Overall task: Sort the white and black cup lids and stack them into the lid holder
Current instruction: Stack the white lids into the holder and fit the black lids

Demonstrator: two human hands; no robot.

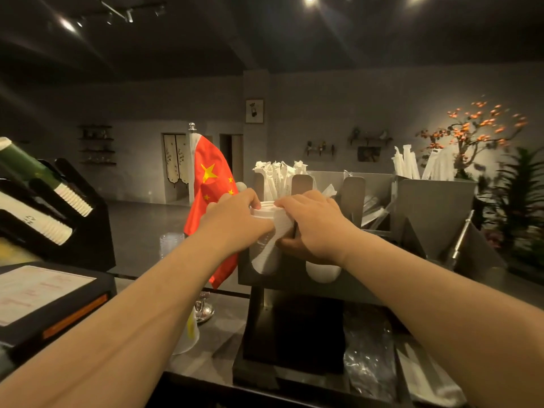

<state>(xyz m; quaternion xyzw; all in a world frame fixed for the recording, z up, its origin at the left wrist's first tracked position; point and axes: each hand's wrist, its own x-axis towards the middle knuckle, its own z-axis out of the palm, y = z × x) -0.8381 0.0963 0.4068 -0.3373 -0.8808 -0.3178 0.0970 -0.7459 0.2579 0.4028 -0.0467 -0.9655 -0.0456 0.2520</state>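
A grey metal lid holder (282, 279) stands on a black stand in the middle of the counter. Its left slot holds a tall stack of white lids (269, 231). My left hand (235, 219) grips the stack from the left and my right hand (312, 225) grips it from the right, fingers curled over its top. A second slot to the right shows more white lids (322, 273) below my right wrist. No black lids are visible.
A red flag (212, 184) on a small pole stands just left of the holder. Cup dispensers (50, 207) sit at the far left above a black machine (56, 301). Wrapped straws (279, 178) and metal bins (435, 207) stand behind and right. Plastic wrapping (371, 360) lies near the front.
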